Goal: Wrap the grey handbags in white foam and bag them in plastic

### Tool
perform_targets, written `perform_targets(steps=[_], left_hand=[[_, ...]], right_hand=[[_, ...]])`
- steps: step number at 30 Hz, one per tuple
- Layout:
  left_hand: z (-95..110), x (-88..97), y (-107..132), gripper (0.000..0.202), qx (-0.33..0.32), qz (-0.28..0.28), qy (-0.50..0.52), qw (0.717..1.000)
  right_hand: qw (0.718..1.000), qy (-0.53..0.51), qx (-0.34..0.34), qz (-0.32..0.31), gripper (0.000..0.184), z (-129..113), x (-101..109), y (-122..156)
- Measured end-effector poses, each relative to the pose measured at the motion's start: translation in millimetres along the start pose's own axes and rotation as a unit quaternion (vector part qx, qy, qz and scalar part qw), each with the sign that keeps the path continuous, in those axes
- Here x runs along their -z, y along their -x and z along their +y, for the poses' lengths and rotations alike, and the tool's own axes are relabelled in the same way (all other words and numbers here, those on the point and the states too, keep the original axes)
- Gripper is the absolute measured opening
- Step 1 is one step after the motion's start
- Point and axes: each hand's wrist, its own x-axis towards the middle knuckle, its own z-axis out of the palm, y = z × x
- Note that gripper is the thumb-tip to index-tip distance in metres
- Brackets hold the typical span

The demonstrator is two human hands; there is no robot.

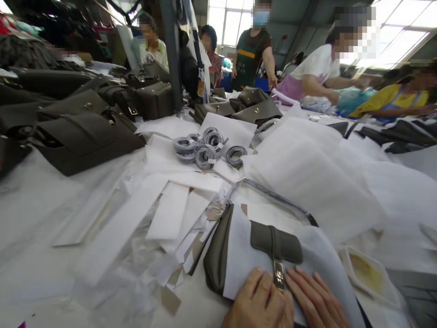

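Observation:
A dark olive handbag (220,255) lies in front of me, with a pale protective sheet (239,250) over its front. A flap with a strap (276,243) shows on top of the sheet and ends in a gold-coloured metal clasp (278,274). My left hand (261,300) is closed at the clasp's lower left side, its fingers curled against the bag; its fingertips are partly hidden. My right hand (314,296) rests flat on the sheet just right of the clasp, fingers stretched out. A wrapped shoulder strap (276,197) runs behind the bag.
Coiled wrapped straps (205,156) lie further back. White foam sheets (317,173) and paper pieces (169,212) spread around. Several dark bags (85,136) sit at left. A plastic tray (367,273) with something yellowish stands at right. Co-workers (254,59) are across the table.

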Motion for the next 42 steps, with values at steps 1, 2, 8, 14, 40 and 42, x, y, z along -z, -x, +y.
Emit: perform_targets(steps=[1,2,8,14,40,42], left_hand=[[0,0.1,-1,0.016,-0.004,-0.006,0.012,1.0],[-1,0.6,-2,0.017,-0.011,-0.016,0.024,1.0],[-13,14.0,-4,0.022,-0.022,-0.073,0.086,0.993],[-42,20.4,5,0.034,-0.115,-0.167,0.105,0.974],[3,40.8,-20,0.031,-0.067,-0.18,-0.004,0.981],[5,40.6,-21,0.028,-0.057,-0.184,-0.007,0.981]], right_hand=[[1.0,-0.002,-0.008,0.004,0.063,-3,1,-4],[1.0,-0.004,-0.012,0.008,0.063,-5,2,-8],[0.994,-0.012,-0.097,-0.043,0.064,-22,20,-30],[0.978,-0.085,-0.19,-0.031,0.064,-28,26,-41],[0.927,-0.296,-0.205,0.102,0.038,-29,22,-26],[0.923,-0.307,-0.201,0.116,0.037,-28,20,-26]])
